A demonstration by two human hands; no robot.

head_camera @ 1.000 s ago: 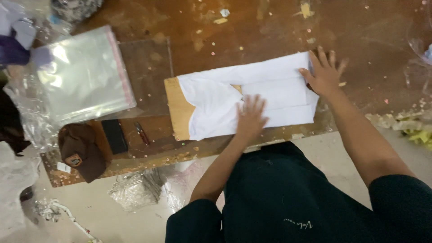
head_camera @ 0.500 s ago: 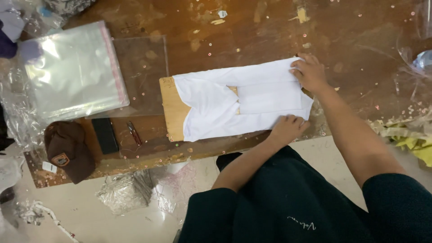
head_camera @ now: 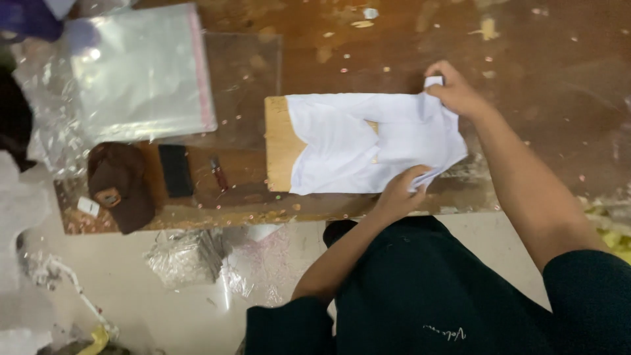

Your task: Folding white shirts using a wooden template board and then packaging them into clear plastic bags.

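A white folded garment point(head_camera: 368, 141) lies across a light wooden board point(head_camera: 279, 141) on the brown worktable point(head_camera: 539, 98). My left hand point(head_camera: 402, 190) pinches the garment's near right corner at the table's front edge. My right hand point(head_camera: 453, 92) grips the far right corner and lifts it slightly. Both arms wear dark sleeves.
A stack of clear plastic bags point(head_camera: 141, 72) lies at the left on a clear sheet point(head_camera: 246, 79). A brown cap point(head_camera: 118, 184), a black phone point(head_camera: 175, 171) and a small pen-like tool point(head_camera: 219, 174) sit near the front left. Crumpled plastic point(head_camera: 187, 256) lies on the floor.
My hands went from pressing flat on the garment to gripping its two right corners. The left hand slid right along the front edge. The camera view has also shifted.
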